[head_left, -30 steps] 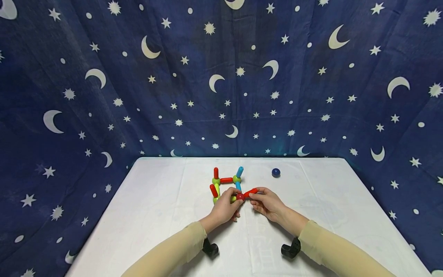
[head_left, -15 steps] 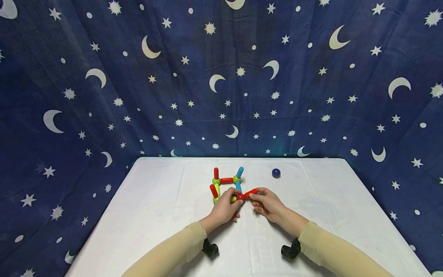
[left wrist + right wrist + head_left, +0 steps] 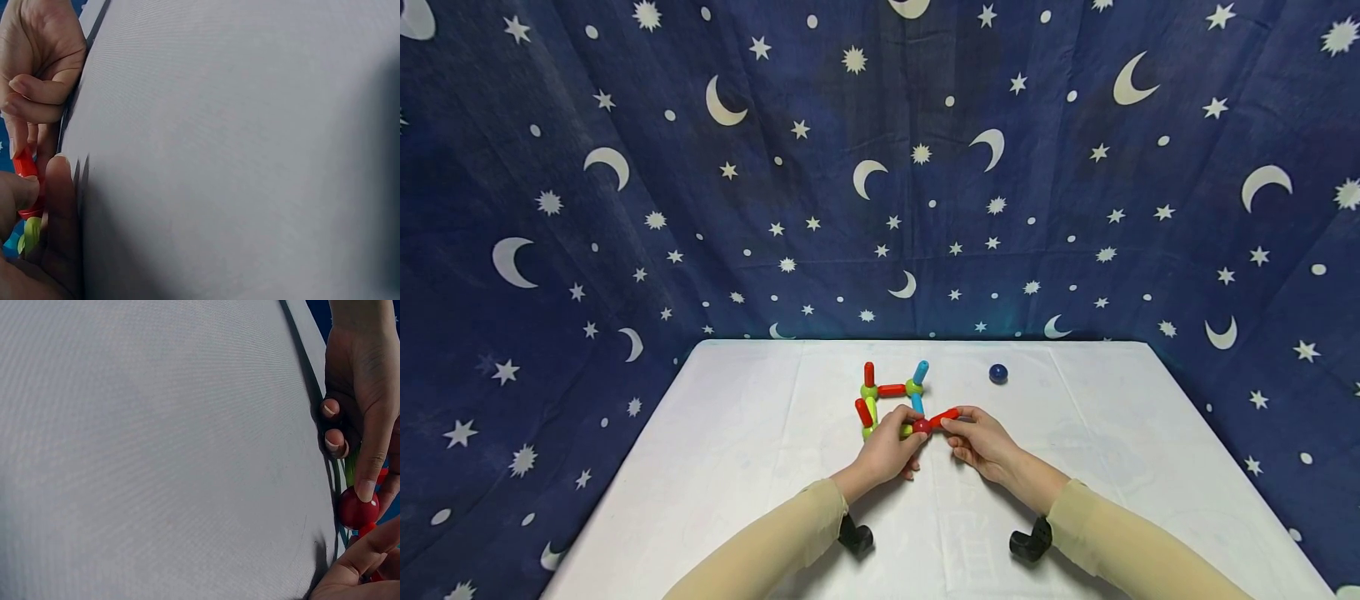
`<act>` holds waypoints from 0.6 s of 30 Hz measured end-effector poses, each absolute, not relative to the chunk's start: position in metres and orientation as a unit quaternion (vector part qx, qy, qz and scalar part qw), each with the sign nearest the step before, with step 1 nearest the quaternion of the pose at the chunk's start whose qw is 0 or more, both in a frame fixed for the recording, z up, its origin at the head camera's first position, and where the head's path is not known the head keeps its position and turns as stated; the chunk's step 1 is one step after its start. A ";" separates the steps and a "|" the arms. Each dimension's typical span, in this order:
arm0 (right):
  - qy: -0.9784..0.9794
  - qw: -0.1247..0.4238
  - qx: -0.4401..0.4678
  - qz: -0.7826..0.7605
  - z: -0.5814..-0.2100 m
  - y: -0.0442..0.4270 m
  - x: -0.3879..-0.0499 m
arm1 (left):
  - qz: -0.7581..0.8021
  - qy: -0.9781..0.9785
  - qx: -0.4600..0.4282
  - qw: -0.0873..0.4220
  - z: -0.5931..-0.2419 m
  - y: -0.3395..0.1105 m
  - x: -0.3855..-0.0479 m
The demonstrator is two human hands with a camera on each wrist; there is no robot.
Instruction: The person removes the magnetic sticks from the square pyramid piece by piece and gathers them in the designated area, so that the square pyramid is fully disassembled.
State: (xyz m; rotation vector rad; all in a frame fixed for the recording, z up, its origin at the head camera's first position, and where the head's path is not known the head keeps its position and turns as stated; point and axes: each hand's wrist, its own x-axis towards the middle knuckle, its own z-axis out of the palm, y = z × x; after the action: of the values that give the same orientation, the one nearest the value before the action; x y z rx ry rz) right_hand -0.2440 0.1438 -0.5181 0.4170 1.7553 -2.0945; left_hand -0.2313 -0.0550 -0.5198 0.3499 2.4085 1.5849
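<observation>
My left hand [image 3: 886, 450] pinches a dark red ball [image 3: 922, 427] between thumb and finger. That ball is one corner of a frame of coloured rods and balls lying on the table. A red rod [image 3: 942, 418] slants up from the ball, its outer end pinched by my right hand [image 3: 987, 447]. In the right wrist view, the left thumb presses on the glossy red ball [image 3: 357, 510]. Green balls [image 3: 868, 392] form the other corners, joined by a red rod [image 3: 892, 390], a blue rod [image 3: 917, 403] and yellow-green rods. My left fingers partly cover the near side.
Two red rods and a blue rod [image 3: 921, 372] stick up from the frame's green corners. A loose dark blue ball [image 3: 997, 374] lies farther back on the white table [image 3: 760, 492]. Behind hangs a blue cloth [image 3: 820, 108] with moons and stars.
</observation>
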 end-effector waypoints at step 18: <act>0.619 0.189 0.150 -0.747 -0.517 0.145 -0.243 | 0.539 0.824 0.116 0.129 -0.519 -0.056 -0.232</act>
State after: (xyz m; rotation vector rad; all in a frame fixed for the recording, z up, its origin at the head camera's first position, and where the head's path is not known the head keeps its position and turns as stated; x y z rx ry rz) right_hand -0.2429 0.1449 -0.5173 0.4207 1.7418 -2.1015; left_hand -0.2316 -0.0556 -0.5188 0.3387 2.3955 1.5681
